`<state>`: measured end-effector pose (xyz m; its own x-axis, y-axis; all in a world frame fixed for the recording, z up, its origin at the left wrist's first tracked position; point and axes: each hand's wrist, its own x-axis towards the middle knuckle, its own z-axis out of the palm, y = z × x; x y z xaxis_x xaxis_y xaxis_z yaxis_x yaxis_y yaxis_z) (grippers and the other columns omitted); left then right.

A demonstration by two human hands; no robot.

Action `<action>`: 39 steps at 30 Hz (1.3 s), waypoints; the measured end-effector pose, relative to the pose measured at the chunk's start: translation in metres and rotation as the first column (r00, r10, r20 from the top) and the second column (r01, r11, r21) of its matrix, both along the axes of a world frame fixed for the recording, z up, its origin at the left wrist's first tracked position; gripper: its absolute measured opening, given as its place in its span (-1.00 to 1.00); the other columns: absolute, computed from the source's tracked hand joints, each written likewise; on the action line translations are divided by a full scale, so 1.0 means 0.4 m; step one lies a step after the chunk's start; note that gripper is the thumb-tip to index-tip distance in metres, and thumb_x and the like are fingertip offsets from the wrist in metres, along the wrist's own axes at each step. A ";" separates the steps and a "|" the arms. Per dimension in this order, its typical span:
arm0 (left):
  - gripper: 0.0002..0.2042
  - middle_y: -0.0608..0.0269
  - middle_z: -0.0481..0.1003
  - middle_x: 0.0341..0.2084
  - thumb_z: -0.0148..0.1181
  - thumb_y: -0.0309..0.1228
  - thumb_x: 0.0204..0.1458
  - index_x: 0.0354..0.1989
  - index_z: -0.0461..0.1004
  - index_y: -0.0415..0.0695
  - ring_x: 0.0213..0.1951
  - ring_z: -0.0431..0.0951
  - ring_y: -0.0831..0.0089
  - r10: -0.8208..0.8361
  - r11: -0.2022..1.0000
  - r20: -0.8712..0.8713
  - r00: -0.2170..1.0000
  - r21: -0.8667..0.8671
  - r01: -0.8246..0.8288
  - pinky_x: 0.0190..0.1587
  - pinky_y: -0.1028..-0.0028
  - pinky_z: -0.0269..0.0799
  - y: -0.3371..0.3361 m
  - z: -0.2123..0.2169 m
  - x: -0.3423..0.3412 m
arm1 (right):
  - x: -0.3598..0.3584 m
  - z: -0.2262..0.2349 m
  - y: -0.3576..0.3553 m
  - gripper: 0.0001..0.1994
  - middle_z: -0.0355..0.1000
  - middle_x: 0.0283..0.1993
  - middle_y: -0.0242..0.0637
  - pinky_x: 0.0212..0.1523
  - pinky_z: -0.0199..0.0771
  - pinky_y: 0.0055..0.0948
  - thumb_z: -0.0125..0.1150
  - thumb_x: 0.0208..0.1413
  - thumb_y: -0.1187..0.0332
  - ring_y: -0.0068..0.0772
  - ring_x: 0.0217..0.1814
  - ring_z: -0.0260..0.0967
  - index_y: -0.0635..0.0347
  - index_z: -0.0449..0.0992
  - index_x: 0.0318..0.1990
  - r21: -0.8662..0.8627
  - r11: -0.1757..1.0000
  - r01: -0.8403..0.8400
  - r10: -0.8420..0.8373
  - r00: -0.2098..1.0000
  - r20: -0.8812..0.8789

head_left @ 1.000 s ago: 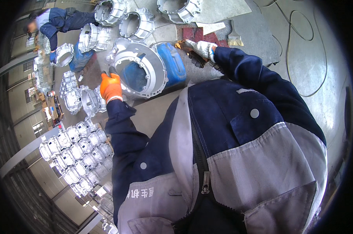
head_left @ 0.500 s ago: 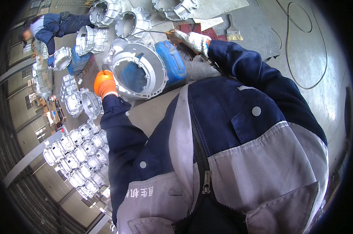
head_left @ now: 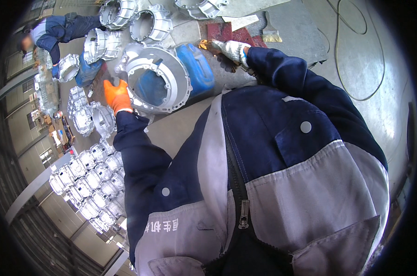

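Note:
A large round silver metal casting with a wide open middle lies on a blue drum. My left hand, in an orange glove, rests on the casting's left rim. My right hand, in a white and orange glove, reaches out past the drum toward a dark red mat and appears closed on a dark tool, mostly hidden by the sleeve. My blue and grey work jacket fills the lower picture.
Several more silver castings lie at the top. Rows of smaller castings stand stacked at lower left. Another person in blue bends over at upper left. A black cable curls on the grey floor at right.
The view has shifted so the casting and both hands sit slightly lower in the picture. My right hand stays extended toward the red mat; my left hand stays on the casting's rim.

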<state>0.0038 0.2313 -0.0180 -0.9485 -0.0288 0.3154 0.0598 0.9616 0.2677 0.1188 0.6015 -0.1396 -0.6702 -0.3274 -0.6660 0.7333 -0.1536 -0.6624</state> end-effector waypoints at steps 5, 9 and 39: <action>-0.74 0.31 0.47 -0.49 0.27 -0.35 -0.13 -0.31 0.42 -0.24 -0.47 0.39 0.49 -0.058 0.915 0.270 0.961 0.399 -0.057 -0.39 0.47 0.30 -0.056 -0.046 -0.036 | 0.015 -0.017 0.004 -0.43 0.31 -0.59 -0.31 -0.72 0.29 -0.42 -0.19 0.06 -0.24 -0.43 -0.71 0.26 0.17 0.36 -0.38 -0.104 0.994 0.031 -0.034 0.999 -0.028; -0.74 0.32 0.45 -0.54 0.26 -0.35 -0.12 -0.34 0.42 -0.25 -0.50 0.35 0.53 -0.114 0.914 0.208 0.971 0.405 0.020 -0.45 0.51 0.26 -0.070 -0.059 -0.037 | 0.021 -0.013 -0.005 -0.44 0.30 -0.62 -0.30 -0.73 0.29 -0.45 -0.20 0.10 -0.19 -0.43 -0.73 0.26 0.20 0.36 -0.43 -0.097 0.992 0.075 -0.085 0.990 -0.110; -0.67 0.33 0.46 -0.47 0.30 -0.31 -0.14 -0.30 0.43 -0.30 -0.45 0.35 0.57 -0.089 0.891 0.278 0.956 0.451 -0.048 -0.39 0.54 0.26 -0.033 -0.022 -0.011 | -0.002 0.043 -0.001 -0.47 0.33 -0.60 -0.28 -0.72 0.25 -0.47 -0.17 0.08 -0.18 -0.43 -0.72 0.25 0.16 0.38 -0.45 0.027 0.997 0.073 -0.070 0.992 -0.101</action>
<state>-0.0004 0.2182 -0.0270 -0.9966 -0.0812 -0.0097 -0.0663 0.7326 0.6774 0.1179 0.6012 -0.1226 -0.7547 -0.2572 -0.6035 0.6512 -0.1820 -0.7368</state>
